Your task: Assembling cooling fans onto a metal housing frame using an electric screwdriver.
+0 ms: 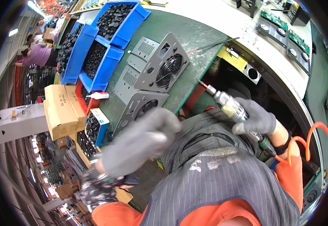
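My right hand [260, 117], in a grey glove, is wrapped round a pneumatic screwdriver [230, 106]. Its bit points up and left toward the bench edge, and a coiled orange air hose [295, 139] trails from its rear end. My left hand [141, 141], also gloved, is smeared by motion, so its fingers cannot be made out. It is nearest to a grey metal panel with a round black fan [132, 109], partly covering it. Just beyond stands another grey panel [151, 73] with a black fan [169, 69] and a thin red and black wire running off it.
Blue bins [124, 35] of small black parts stand at the back left of the green bench [198, 32]. A white bottle with a red part [99, 95] and a cardboard box [64, 109] are on the left. Circuit boards [273, 19] lie at the far right. A person [39, 55] is in the distance.
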{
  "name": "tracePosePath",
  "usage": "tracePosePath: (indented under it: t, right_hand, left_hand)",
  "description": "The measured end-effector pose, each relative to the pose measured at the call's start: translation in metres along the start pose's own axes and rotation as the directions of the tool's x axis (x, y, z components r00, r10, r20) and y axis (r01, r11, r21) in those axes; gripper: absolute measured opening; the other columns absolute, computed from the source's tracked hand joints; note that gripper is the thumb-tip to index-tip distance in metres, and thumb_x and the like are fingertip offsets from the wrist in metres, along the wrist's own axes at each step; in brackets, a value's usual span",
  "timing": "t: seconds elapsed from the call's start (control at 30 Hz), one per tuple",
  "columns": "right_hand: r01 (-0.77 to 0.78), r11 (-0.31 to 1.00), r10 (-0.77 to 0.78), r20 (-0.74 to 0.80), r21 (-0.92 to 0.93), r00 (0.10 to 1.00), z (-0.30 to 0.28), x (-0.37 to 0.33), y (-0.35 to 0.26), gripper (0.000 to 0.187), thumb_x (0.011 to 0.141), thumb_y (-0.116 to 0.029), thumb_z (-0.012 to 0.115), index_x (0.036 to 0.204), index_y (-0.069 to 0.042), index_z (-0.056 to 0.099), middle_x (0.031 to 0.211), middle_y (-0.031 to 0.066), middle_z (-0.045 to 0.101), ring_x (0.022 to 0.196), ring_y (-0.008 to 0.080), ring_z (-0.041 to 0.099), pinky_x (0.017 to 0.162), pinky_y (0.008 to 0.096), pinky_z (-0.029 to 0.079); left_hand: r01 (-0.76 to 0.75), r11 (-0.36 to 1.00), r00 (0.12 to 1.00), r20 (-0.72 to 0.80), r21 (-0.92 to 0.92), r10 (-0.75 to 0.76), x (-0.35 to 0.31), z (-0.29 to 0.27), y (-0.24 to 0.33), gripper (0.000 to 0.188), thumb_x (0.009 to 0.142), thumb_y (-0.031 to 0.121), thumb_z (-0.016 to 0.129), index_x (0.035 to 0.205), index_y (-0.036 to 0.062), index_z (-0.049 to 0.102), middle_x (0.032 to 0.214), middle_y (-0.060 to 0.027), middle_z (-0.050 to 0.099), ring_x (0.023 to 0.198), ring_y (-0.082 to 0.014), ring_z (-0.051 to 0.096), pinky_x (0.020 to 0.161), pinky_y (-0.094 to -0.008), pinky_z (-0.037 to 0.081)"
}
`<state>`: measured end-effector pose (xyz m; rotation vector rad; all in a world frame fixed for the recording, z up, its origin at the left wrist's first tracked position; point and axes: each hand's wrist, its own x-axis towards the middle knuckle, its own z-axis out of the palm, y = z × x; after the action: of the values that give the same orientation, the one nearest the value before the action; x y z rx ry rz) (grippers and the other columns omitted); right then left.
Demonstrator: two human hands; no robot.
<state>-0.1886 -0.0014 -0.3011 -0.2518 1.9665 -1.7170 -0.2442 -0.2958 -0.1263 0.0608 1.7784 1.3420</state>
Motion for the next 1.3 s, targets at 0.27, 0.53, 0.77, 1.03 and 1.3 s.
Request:
tracePosePath:
  t: [0.27,0.53,0.77,1.03,1.3]
  right_hand:
    - [-0.038,0.978,-0.015,0.253,0.204,0.967,0.039,-0.006,-0.015,0.077,0.067,-0.026,0.089,0.129,-0.001,0.05,0.098,0.0048,0.063,0.087,0.0156,0.061,0.077,0.0299,0.051]
    - [-0.081,0.997,0.074,0.335,0.007,0.939,0.06,-0.005,-0.046,0.074,0.069,-0.029,0.088,0.128,-0.001,0.052,0.098,0.0079,0.064,0.087,0.0166,0.062,0.08,0.0314,0.051]
    - [0.004,0.999,0.013,0.31,-0.054,0.95,0.081,0.0,-0.047,0.07,0.07,-0.028,0.087,0.125,-0.001,0.053,0.097,0.0077,0.064,0.088,0.0171,0.062,0.081,0.032,0.051]
    - [-0.105,0.992,0.075,0.331,0.072,0.94,0.087,-0.001,-0.045,0.068,0.071,-0.024,0.087,0.124,0.0,0.053,0.098,0.0068,0.064,0.087,0.0133,0.061,0.078,0.0301,0.053]
    - [-0.096,0.982,0.04,0.318,0.162,0.947,0.089,-0.003,-0.04,0.063,0.072,-0.022,0.086,0.122,0.0,0.052,0.09,0.0061,0.064,0.07,0.0134,0.064,0.065,0.0298,0.054]
  left_hand:
    - [-0.011,0.589,0.999,0.015,-0.808,0.04,0.047,-0.012,-0.158,0.045,0.096,0.01,0.048,0.139,-0.0032,0.041,0.107,-0.0115,0.059,0.075,-0.0137,0.059,0.068,-0.0275,0.056]
    - [-0.188,0.121,0.928,-0.136,-0.975,0.346,0.05,-0.008,-0.174,0.043,0.099,0.007,0.048,0.141,0.0019,0.042,0.122,-0.0124,0.057,0.069,-0.0079,0.053,0.052,-0.0181,0.045]
    - [-0.227,0.034,0.904,-0.197,-0.973,0.379,0.042,-0.003,-0.179,0.049,0.097,0.008,0.053,0.143,0.0026,0.04,0.125,-0.0119,0.056,0.061,-0.0049,0.047,0.048,-0.0172,0.043]
    - [-0.24,-0.026,0.887,-0.23,-0.97,0.4,0.041,0.003,-0.175,0.05,0.098,0.009,0.053,0.145,0.0036,0.037,0.124,-0.0071,0.057,0.059,-0.0023,0.044,0.05,-0.0173,0.043]
    - [-0.243,-0.092,0.896,-0.26,-0.966,0.361,0.045,0.009,-0.176,0.048,0.099,0.008,0.05,0.145,0.0081,0.038,0.124,-0.0048,0.06,0.059,-0.0022,0.043,0.051,-0.0177,0.043]
